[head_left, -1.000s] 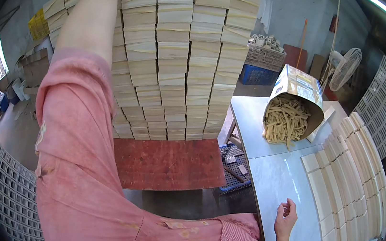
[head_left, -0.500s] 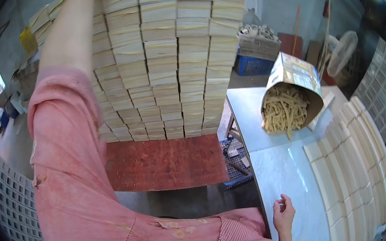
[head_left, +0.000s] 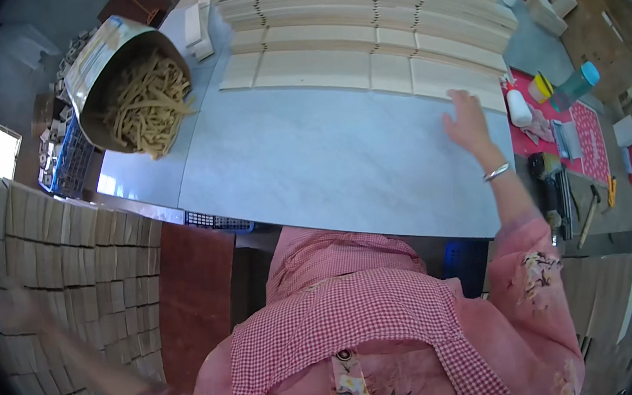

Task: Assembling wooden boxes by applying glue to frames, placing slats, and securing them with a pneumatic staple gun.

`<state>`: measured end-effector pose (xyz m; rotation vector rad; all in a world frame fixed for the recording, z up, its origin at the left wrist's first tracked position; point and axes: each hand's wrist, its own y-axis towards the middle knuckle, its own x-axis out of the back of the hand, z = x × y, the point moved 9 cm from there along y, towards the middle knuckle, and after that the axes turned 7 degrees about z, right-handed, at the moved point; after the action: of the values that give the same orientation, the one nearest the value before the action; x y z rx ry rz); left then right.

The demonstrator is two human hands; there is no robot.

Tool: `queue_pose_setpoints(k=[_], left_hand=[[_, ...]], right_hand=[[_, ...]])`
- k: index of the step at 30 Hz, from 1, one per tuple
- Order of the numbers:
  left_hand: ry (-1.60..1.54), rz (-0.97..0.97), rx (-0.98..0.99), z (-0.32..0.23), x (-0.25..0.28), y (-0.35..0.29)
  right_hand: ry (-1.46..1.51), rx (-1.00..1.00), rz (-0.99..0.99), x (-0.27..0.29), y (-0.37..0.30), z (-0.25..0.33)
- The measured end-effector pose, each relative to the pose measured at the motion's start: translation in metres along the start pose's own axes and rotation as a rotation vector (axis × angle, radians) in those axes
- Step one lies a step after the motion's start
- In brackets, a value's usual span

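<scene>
A person in a pink blouse and checked apron leans over a pale grey worktable (head_left: pixel 328 164), the right hand (head_left: pixel 467 122) spread open and empty, fingertips at the edge of the nearest pale wooden slat panel (head_left: pixel 450 80) in rows laid flat across the table's far side. The left hand (head_left: pixel 18 307), blurred, reaches to a tall stack of tan wooden pieces (head_left: pixel 62 252); its grip cannot be made out. A round tin of wood sticks (head_left: pixel 131 94) sits far left; a white glue bottle (head_left: pixel 518 105) stands just right of the panels.
</scene>
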<state>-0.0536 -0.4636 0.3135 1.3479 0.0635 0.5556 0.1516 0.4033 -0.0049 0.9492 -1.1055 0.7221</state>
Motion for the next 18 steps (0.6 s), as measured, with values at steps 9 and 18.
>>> queue_pose_setpoints(k=[9, 18], left_hand=[[-1.393, 0.737, -0.170, -0.418, 0.035, -0.162], [-1.027, 0.540, -0.920, -0.605, 0.011, -0.160]], right_hand=[[0.051, -0.104, 0.579, -0.025, 0.019, -0.066], [-0.049, 0.162, 0.449, 0.034, -0.021, -0.030]])
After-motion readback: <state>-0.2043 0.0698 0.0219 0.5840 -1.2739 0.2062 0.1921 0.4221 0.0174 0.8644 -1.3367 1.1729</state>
